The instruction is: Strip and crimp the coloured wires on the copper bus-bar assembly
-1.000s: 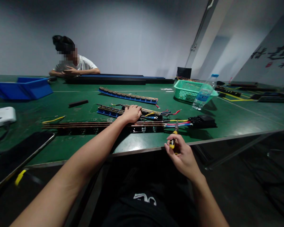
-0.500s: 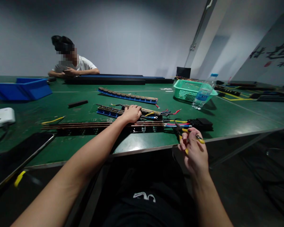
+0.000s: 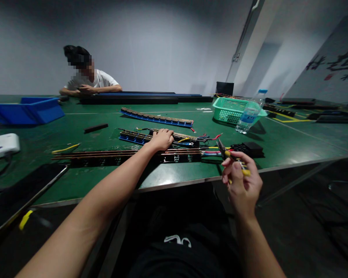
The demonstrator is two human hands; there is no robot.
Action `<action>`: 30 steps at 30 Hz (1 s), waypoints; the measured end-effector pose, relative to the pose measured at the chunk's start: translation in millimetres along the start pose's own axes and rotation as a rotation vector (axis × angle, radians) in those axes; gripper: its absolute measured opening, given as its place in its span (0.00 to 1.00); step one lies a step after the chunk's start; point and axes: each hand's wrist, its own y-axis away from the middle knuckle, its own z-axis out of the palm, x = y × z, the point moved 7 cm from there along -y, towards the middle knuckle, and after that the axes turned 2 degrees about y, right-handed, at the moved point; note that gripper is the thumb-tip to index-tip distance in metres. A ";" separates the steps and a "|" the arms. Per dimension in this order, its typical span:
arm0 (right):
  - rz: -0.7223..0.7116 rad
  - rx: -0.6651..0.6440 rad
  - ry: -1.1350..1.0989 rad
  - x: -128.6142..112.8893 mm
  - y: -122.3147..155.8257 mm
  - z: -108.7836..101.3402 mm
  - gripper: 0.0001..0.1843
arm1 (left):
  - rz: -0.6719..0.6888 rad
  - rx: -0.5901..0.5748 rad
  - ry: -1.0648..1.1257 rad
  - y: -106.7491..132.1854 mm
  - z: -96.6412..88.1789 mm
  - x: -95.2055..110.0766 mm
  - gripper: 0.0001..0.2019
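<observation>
Within right hand (image 3: 243, 185), yellow-handled pliers (image 3: 224, 150)

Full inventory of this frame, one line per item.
table: 1, green, foreground
copper rail strip: 1, black base, near front edge
blue rail strips: 2, behind it
long rails: several, black and blue, far edge
bin: 1, blue, far left
basket: 1, green, far right
bottle: 1, clear, beside basket
wires: several, red, blue, yellow, strip's right end
connector block: 1, black, right of wires
person: 1, white shirt, far side
pliers: 1, yellow handles, above front edge
left hand: 1, on nearer blue strip
right hand: 1, gripping pliers
</observation>
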 end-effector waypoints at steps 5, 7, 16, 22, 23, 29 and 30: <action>0.209 0.053 -0.153 37.5 -50.4 5.0 0.24 | -0.006 -0.003 0.012 0.6 -0.8 0.4 0.24; 0.265 0.051 -0.163 50.0 -59.9 8.7 0.27 | -0.008 -0.005 0.016 0.5 -0.8 0.5 0.24; -0.081 -0.132 0.441 41.5 -60.8 27.3 0.16 | -0.003 0.011 0.002 -0.5 -0.5 -0.1 0.23; -0.291 -0.381 0.780 39.2 -47.4 48.7 0.12 | -0.010 0.008 0.003 0.4 -1.7 1.1 0.23; -0.273 -0.367 0.752 39.1 -47.6 47.8 0.12 | -0.009 0.005 0.008 0.5 -1.7 1.4 0.24; -0.007 -0.163 0.399 42.8 -57.3 33.5 0.16 | -0.010 0.003 0.006 0.3 -1.1 1.4 0.24; 0.066 -0.080 0.292 46.1 -59.7 27.2 0.17 | -0.008 0.005 0.005 0.1 -0.9 1.2 0.24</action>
